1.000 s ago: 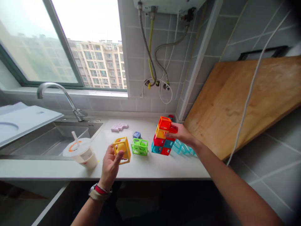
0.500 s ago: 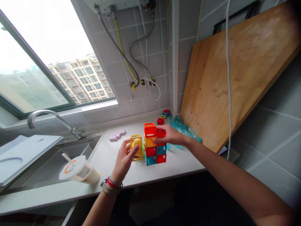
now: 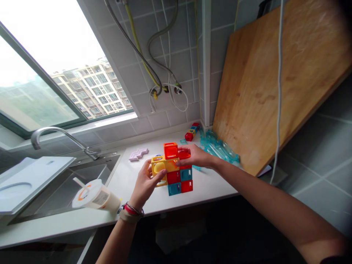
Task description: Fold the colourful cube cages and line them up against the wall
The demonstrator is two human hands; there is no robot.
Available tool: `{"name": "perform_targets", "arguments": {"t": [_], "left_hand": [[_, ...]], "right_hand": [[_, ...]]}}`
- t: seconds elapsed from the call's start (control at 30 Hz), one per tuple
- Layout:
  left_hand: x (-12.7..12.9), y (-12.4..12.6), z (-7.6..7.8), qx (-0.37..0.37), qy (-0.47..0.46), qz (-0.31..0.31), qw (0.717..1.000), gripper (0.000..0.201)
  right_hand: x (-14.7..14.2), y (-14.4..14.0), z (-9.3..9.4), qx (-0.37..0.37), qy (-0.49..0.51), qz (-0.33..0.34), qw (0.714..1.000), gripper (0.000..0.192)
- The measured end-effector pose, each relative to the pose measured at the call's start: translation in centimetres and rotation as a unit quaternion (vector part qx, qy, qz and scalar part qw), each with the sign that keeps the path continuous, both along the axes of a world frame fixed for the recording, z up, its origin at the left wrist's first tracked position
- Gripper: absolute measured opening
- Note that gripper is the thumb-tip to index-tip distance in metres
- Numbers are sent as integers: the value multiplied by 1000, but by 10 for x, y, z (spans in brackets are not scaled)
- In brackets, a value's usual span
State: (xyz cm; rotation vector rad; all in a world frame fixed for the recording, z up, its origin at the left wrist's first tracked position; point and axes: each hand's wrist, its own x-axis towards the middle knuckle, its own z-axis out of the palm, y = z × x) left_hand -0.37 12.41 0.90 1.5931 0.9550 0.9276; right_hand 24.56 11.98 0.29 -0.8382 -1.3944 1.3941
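Left hand (image 3: 145, 183) has brought the yellow cube (image 3: 158, 171) flush against the block tower (image 3: 178, 172), still gripping it; right hand (image 3: 196, 156) grips the tower's upper blocks.

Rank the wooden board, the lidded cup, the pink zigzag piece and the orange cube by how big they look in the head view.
1. wooden board
2. lidded cup, though it sits nearer the camera
3. and 4. pink zigzag piece and orange cube look about alike, so no ranking.

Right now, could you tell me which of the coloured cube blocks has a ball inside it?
The yellow cube in the left hand, pressed against the stack's left side; the others look hollow.
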Motion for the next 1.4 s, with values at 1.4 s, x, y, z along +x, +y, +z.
{"name": "perform_targets", "arguments": {"t": [1.4], "left_hand": [[20, -20, -65, 87, -23, -13, 996, 83]], "right_hand": [[22, -118, -144, 118, -316, -458, 822, 52]]}}
